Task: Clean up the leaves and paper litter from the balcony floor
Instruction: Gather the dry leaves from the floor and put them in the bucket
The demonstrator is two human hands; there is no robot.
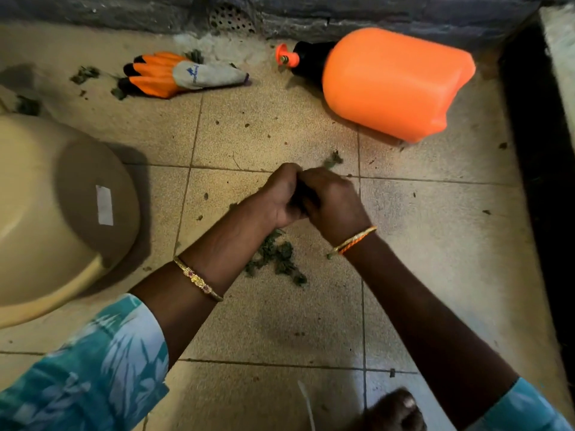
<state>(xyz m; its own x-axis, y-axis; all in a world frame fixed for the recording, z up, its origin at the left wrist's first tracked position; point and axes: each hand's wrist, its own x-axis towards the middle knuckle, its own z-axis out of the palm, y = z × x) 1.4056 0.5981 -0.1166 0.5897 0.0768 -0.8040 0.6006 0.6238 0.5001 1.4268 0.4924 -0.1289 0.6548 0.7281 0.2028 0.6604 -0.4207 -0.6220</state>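
Observation:
My left hand (278,197) and my right hand (334,202) are pressed together over the tiled floor, fingers curled around something dark that is hidden between them. A small heap of green leaves (278,258) lies on the tile just below my wrists. One more leaf scrap (333,159) sits just beyond my right hand. Other leaf bits (84,74) lie at the far left near the wall, and small crumbs dot the tiles.
An orange spray bottle (395,82) lies on its side at the back right. An orange and grey work glove (183,74) lies at the back. An upturned beige tub (59,209) fills the left. A drain grate (231,18) is in the wall. My foot (395,410) shows at the bottom.

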